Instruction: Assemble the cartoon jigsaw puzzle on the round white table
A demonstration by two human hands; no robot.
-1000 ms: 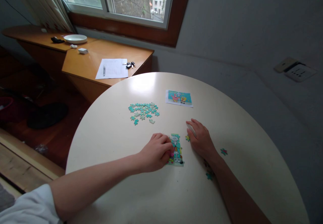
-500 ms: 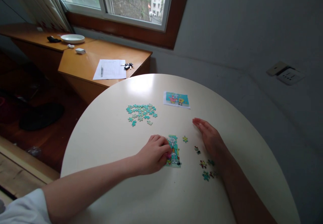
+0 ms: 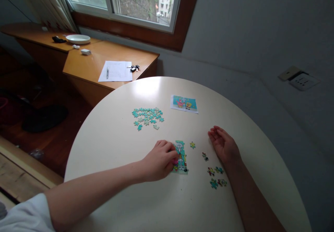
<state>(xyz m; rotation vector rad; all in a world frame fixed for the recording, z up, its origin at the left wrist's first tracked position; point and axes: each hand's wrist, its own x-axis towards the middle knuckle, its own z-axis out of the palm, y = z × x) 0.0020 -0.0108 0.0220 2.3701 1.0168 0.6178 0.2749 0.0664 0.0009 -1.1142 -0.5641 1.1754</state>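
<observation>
My left hand point(image 3: 163, 159) is closed at the left edge of a partly assembled jigsaw puzzle point(image 3: 180, 157), its fingertips on a pink piece point(image 3: 175, 161). The hand covers part of that side. A pale cartoon figure shows on the joined pieces. Off to the right, my right hand point(image 3: 224, 146) rests on its side with loosely curved fingers apart, holding nothing. Between the puzzle and this hand lie a yellow-green piece point(image 3: 192, 145) and a dark-and-light piece point(image 3: 205, 156). Several more loose pieces point(image 3: 214, 183) lie beside my right forearm.
A pile of turquoise pieces point(image 3: 147, 115) lies at the left on the round white table point(image 3: 125, 204). Behind it is a printed reference picture point(image 3: 184, 103). A wooden desk point(image 3: 109, 52) by the window bears paper point(image 3: 116, 71), keys point(image 3: 134, 68) and a white dish point(image 3: 78, 39).
My right hand has shifted right and turned its palm more upward, its fingers curling a little. My left hand stays at the puzzle's edge. The whole view has moved slightly.
</observation>
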